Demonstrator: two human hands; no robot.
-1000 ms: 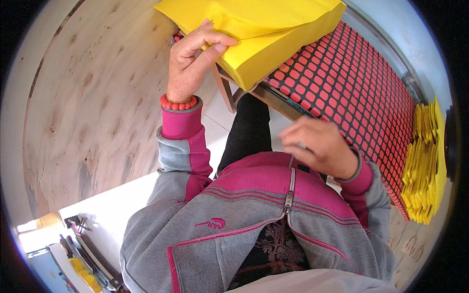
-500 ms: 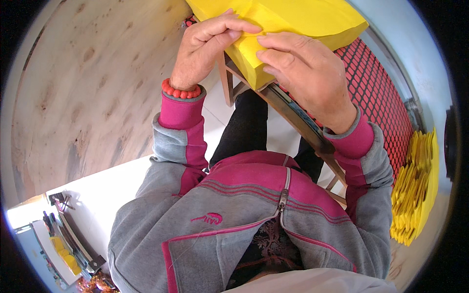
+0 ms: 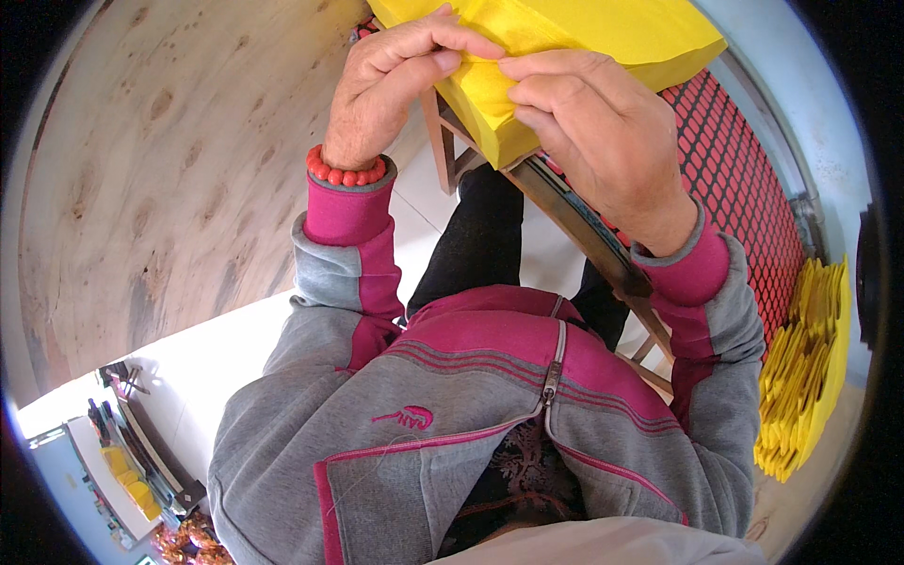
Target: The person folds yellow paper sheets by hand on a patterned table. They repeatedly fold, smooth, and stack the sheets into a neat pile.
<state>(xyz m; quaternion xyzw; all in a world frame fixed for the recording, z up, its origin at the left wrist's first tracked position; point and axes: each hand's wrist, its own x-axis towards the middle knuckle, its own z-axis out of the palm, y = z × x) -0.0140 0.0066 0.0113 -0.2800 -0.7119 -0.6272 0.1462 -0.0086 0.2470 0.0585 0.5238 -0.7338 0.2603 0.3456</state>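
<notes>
A bright yellow bag (image 3: 603,33) of thin, cloth-like sheet lies at the top of the view, cut off by the upper edge. Its folded near corner hangs over the rim of the stand. My left hand (image 3: 381,94), with a red bead bracelet (image 3: 344,172) at the wrist, pinches the bag's left edge between thumb and fingers. Close by, the fingertips of my right hand (image 3: 612,132) are closed on the same folded part. The two index fingertips almost meet there. Anything small between the fingertips is hidden.
A wooden stand (image 3: 565,221) topped with red-and-black netted cloth (image 3: 725,160) is under the bag. Stacked yellow folded pieces (image 3: 802,377) are at the right by the pale wall. A large wooden board (image 3: 169,179) fills the left. Items on a shelf (image 3: 122,471) sit lower left.
Both hands stay pinched on the bag. The right fingertips have risen slightly along the fold, and the bag appears shifted a little to the right in view.
</notes>
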